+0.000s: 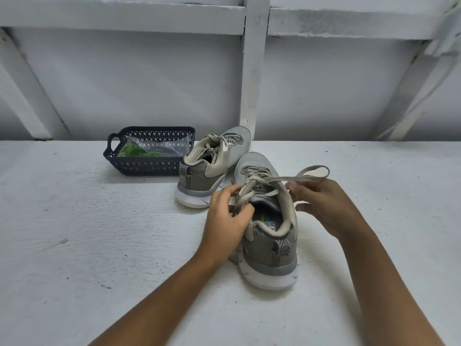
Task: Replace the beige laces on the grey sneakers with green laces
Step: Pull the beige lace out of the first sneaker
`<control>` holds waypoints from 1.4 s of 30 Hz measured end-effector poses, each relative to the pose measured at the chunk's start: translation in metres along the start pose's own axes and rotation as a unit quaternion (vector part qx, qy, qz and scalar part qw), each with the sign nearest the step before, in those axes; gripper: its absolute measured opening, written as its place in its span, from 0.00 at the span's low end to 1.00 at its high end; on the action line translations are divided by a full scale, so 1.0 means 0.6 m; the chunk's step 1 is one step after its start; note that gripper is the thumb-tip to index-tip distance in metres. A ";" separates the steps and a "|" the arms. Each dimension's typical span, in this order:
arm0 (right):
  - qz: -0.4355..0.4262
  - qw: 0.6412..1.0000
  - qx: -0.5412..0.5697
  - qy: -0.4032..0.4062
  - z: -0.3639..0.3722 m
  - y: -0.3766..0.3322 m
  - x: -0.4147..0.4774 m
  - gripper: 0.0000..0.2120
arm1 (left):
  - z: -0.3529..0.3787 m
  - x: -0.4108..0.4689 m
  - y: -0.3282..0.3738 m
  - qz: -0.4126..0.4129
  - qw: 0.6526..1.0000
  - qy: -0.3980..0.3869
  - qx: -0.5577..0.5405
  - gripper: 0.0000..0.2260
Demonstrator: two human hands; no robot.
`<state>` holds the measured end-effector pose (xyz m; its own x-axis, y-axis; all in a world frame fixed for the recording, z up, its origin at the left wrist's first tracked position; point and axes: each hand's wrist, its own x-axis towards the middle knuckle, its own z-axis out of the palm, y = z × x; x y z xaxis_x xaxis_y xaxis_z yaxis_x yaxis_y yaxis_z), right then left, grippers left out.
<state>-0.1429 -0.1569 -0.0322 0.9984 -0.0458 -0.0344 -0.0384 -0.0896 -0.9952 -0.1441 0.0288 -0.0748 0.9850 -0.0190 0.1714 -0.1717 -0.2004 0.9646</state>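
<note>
The near grey sneaker [270,248] stands upright on the counter [99,233], heel toward the viewer, its beige lace [311,174] loosened into a loop drawn rightward, while the far grey sneaker [212,171] is fully laced and the green laces [136,151] lie bagged in a basket [142,168] beside it.

Matt knitted mesh and suede-like panels on near grey sneaker [269,250]; flat woven cloth beige lace [309,174]; perforated dark plastic basket [147,167]; glossy clear plastic bag [162,146]; rough matt white-painted ledge [99,233].
</note>
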 end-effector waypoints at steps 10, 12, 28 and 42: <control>0.019 0.999 0.032 -0.025 0.002 0.000 -0.001 0.07 | 0.000 -0.002 0.005 0.006 1.000 -0.005 0.000 0.15; -0.014 1.000 -0.014 0.004 0.005 -0.001 -0.001 0.06 | 0.000 -0.001 0.004 0.009 1.000 -0.004 0.002 0.15; -0.064 0.994 -0.075 0.053 0.036 0.008 0.001 0.07 | -0.008 0.002 0.022 0.050 0.999 -0.006 0.015 0.20; -0.119 0.986 -0.061 0.101 0.049 0.043 0.011 0.04 | -0.044 0.093 0.085 0.008 0.992 -0.117 0.045 0.09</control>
<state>-0.1358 -0.1302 -0.0608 0.9510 -0.2059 0.2306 0.1791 -0.2409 -0.9539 -0.0984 0.0431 -0.0106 0.9606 -0.2478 0.1254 -0.1961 -0.2852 0.9382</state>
